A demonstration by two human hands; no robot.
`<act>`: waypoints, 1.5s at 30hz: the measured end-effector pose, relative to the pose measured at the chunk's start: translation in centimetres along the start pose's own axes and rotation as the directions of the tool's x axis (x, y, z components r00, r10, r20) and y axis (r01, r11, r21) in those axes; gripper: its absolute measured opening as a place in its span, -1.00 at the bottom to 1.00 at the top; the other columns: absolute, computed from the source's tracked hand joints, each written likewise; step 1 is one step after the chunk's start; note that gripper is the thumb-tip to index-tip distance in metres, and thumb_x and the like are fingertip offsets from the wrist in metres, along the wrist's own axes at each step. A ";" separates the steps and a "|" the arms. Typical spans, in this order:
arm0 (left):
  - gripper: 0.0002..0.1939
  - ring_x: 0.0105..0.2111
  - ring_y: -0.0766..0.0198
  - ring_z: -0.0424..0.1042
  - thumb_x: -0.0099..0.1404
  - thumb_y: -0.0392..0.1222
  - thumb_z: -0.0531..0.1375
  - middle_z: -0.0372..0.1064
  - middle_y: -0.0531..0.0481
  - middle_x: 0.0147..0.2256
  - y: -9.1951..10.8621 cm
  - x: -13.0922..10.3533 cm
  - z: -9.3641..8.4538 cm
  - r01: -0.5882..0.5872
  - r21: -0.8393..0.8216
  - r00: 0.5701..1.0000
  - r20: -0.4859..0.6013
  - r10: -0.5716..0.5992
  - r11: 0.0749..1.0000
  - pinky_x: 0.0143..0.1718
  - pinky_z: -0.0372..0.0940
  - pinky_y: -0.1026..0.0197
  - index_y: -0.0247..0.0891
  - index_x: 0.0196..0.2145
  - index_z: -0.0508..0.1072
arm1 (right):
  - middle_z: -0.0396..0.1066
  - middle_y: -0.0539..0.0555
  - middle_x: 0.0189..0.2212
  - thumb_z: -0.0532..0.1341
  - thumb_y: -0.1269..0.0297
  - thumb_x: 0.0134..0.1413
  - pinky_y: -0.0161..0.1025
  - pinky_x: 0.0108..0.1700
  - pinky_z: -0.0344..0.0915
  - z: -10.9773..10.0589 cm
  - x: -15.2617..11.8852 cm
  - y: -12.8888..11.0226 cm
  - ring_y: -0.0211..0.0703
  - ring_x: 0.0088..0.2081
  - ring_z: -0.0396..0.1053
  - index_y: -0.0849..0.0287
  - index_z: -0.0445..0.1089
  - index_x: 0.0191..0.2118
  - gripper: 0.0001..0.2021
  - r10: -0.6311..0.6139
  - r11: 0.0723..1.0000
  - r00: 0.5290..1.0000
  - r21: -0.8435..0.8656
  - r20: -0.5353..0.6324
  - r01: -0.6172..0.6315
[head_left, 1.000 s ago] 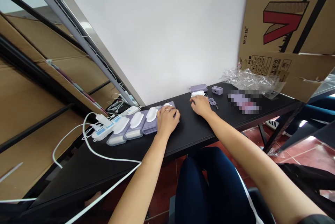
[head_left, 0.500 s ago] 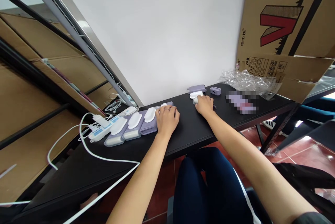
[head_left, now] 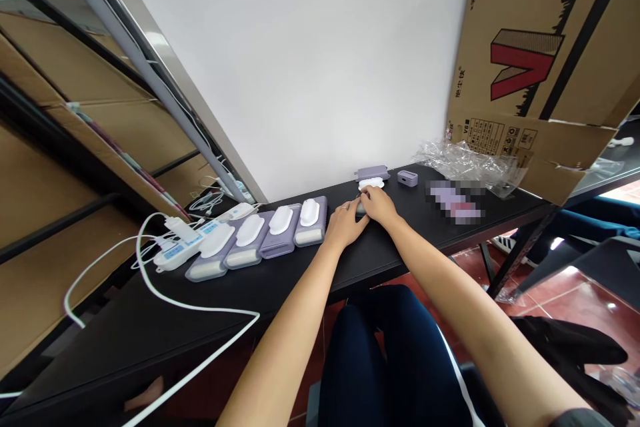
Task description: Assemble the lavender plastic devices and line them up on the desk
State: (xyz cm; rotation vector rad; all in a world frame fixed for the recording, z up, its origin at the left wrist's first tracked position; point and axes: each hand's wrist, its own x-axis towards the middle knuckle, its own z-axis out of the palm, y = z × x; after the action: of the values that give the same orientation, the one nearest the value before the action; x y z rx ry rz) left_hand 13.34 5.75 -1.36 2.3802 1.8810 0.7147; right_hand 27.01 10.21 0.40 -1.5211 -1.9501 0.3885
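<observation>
My left hand (head_left: 345, 224) and my right hand (head_left: 379, 206) meet over the black table. Both have their fingers bent around a small grey-white object (head_left: 361, 207), which is mostly covered, so its kind does not show. Just behind my right hand lies a white piece with a wavy edge (head_left: 371, 184), in front of a flat purple piece (head_left: 372, 172). Left of my left hand several purple cases in clear covers stand in a row; the nearest purple case (head_left: 311, 230) carries a white oval piece (head_left: 311, 212) on top.
A white power strip (head_left: 183, 247) with plugs and a looping white cable (head_left: 200, 304) occupies the table's left end. To the right are a small purple box (head_left: 407, 178), a blurred purple item (head_left: 455, 202), crumpled clear plastic (head_left: 470, 160) and a large cardboard box (head_left: 525, 67).
My left hand has left the row of purple cases and moved right to meet my right hand. My right hand has come slightly left with the small grey-white object.
</observation>
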 end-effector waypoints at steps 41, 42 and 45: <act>-0.54 0.22 -0.04 0.28 0.47 0.06 0.06 0.36 -0.20 0.18 -0.3 -0.4 -1.0 -0.049 -0.394 0.968 -0.245 -0.054 0.918 0.32 0.11 -0.10 -0.19 0.19 0.43 | 0.41 0.21 0.18 0.19 -0.31 0.13 0.01 0.12 0.33 -3.6 5.4 2.2 0.16 0.17 0.35 0.03 0.28 0.29 -0.26 0.028 0.963 0.977 0.268 -0.213 0.031; -0.52 0.23 -0.02 0.28 0.46 0.07 0.07 0.34 -0.21 0.19 -0.4 -0.2 -1.1 -0.062 -0.450 0.958 -0.278 -0.073 0.891 0.32 0.12 -0.09 -0.20 0.21 0.41 | 0.46 0.18 0.12 0.14 -0.32 0.16 -0.05 0.02 0.40 -3.7 4.9 1.6 0.10 0.10 0.41 0.04 0.28 0.27 -0.29 0.050 0.881 0.985 0.472 -0.164 0.034; -0.44 0.25 0.00 0.29 0.42 0.12 0.13 0.31 -0.23 0.23 -0.5 0.4 -1.5 -0.078 -0.668 0.933 -0.311 -0.183 0.740 0.27 0.20 -0.04 -0.19 0.26 0.35 | 0.54 0.19 -0.09 -0.09 -0.38 0.24 -0.16 -0.31 0.45 -3.8 3.5 -0.2 0.03 -0.14 0.50 0.13 0.36 0.17 -0.26 -0.056 0.492 0.985 0.863 0.163 -0.115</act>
State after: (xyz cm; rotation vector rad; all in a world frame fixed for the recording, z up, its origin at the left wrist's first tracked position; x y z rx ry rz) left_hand 12.41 5.83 -0.04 1.7929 1.3940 1.5930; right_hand 28.80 12.87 4.41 -0.8196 -1.4020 1.3410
